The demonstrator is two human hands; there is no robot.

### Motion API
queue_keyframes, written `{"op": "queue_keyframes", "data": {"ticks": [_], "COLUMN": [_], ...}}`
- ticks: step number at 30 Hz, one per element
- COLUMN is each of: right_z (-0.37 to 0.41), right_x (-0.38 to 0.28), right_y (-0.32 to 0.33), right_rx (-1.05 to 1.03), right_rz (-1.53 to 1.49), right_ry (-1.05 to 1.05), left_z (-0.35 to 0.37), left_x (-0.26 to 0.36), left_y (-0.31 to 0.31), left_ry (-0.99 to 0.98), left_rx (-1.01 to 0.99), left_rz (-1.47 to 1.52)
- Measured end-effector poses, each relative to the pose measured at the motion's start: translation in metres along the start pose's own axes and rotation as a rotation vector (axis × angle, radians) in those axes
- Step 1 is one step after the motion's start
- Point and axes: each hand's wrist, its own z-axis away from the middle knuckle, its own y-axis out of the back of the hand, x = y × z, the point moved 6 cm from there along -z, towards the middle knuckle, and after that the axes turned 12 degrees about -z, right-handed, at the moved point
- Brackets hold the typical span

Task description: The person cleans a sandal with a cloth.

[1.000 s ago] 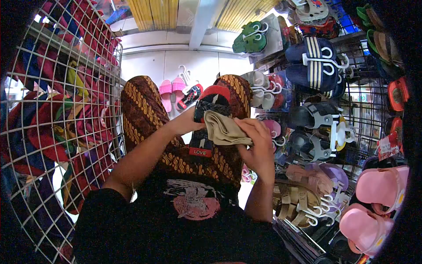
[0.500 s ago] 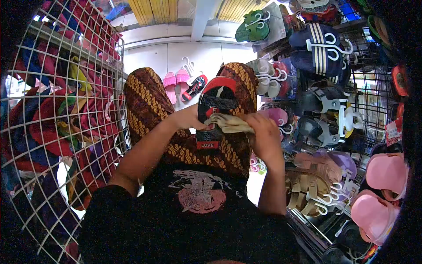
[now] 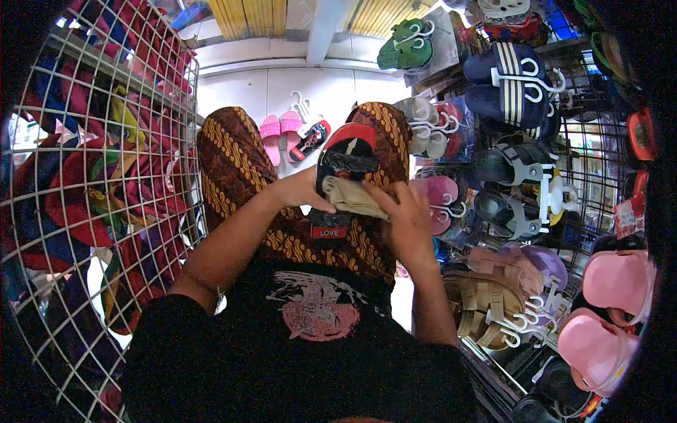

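A black sandal with a red toe edge (image 3: 363,134) and a "LOVE" label near its lower end lies above my lap. My left hand (image 3: 300,192) grips its left side, thumb on top. Across the middle of the sandal lies a folded beige cloth (image 3: 361,200). My right hand (image 3: 409,218), slightly blurred, has its fingers on the right end of this cloth, pressing it against the sandal. The cloth covers the sandal's middle part.
Pink slippers (image 3: 281,130) and a red-and-black sandal (image 3: 310,141) lie on the white tiled floor (image 3: 240,88) ahead. A wire rack (image 3: 106,151) stands at left. Hanging footwear, including navy striped slides (image 3: 509,81) and pink clogs (image 3: 599,345), lines the right.
My right hand has moved left and slightly down, over the sandal. The cloth has spread flatter and covers the red mark on the strap. My left hand keeps its grip.
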Motion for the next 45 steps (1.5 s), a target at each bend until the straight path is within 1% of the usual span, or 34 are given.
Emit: {"op": "queue_keyframes", "data": {"ticks": [2,3,4,5,7,8,11,14,17,18,21,24,27,30,32,35,36,39,40,42,43,44,45], "right_z": [-0.004,-0.004,-0.004,-0.003,0.006,0.007,0.003,0.006,0.002,0.001,0.002,0.002,-0.002,-0.007,-0.011,-0.004,-0.001,0.006,0.008,0.013,0.013,0.012,0.013], "right_x": [0.009,0.013,0.009,0.002,-0.007,-0.002,0.007,0.013,0.000,-0.004,-0.002,0.005,0.003,-0.011,-0.010,-0.007,-0.004,0.006,0.015,0.030,0.034,0.039,0.045], "right_y": [0.014,0.018,0.016,0.009,-0.010,-0.013,0.008,-0.001,-0.012,-0.013,-0.012,-0.003,-0.012,-0.025,-0.022,-0.013,-0.009,0.006,0.009,0.013,0.015,0.017,0.018], "right_rx": [0.044,0.069,0.099,0.107,0.124,0.107,-0.090,0.057,0.147,0.169,0.075,0.067,0.173,0.187,0.103,0.018,0.001,-0.105,-0.109,-0.121,-0.035,0.054,0.143], "right_rz": [0.006,0.009,0.000,0.019,0.054,0.080,-0.015,0.021,0.132,0.174,0.116,0.063,0.138,0.169,0.111,0.061,0.053,-0.008,-0.081,-0.228,-0.347,-0.464,-0.580], "right_ry": [-0.100,-0.153,-0.150,-0.103,-0.007,0.010,-0.192,-0.221,-0.194,-0.181,-0.094,-0.151,-0.186,-0.156,-0.150,-0.174,-0.187,-0.181,-0.192,-0.213,-0.269,-0.326,-0.384], "left_z": [-0.003,-0.004,-0.004,-0.005,-0.004,-0.003,-0.006,-0.009,-0.006,-0.005,-0.005,-0.009,-0.013,-0.010,-0.008,-0.010,-0.010,-0.011,-0.011,-0.012,-0.011,-0.006,-0.006], "left_x": [-0.031,-0.036,-0.038,-0.040,-0.023,-0.035,-0.029,-0.030,-0.023,-0.025,-0.027,-0.019,-0.017,-0.030,-0.036,-0.023,-0.022,-0.014,-0.010,-0.016,-0.016,-0.013,-0.014], "left_y": [0.012,0.014,0.014,0.014,0.007,0.011,0.008,0.009,0.006,0.007,0.009,0.004,0.001,0.007,0.011,0.008,0.011,0.015,0.013,0.019,0.020,0.020,0.023], "left_ry": [0.114,0.172,0.186,0.199,0.168,0.129,0.102,0.084,0.163,0.156,0.120,0.078,0.103,0.152,0.168,0.119,0.082,-0.045,-0.014,0.022,0.043,0.024,0.081], "left_rx": [-0.027,-0.046,-0.042,-0.038,-0.077,-0.089,-0.070,-0.008,-0.058,-0.047,-0.023,-0.033,-0.049,-0.041,-0.046,-0.050,0.002,0.044,-0.020,0.029,0.051,0.117,0.130], "left_rz": [-0.069,-0.105,-0.084,-0.062,0.010,-0.017,0.046,-0.005,-0.033,-0.010,0.027,0.032,0.058,0.020,-0.025,0.038,-0.078,-0.126,-0.156,-0.101,-0.073,-0.204,-0.003]}}
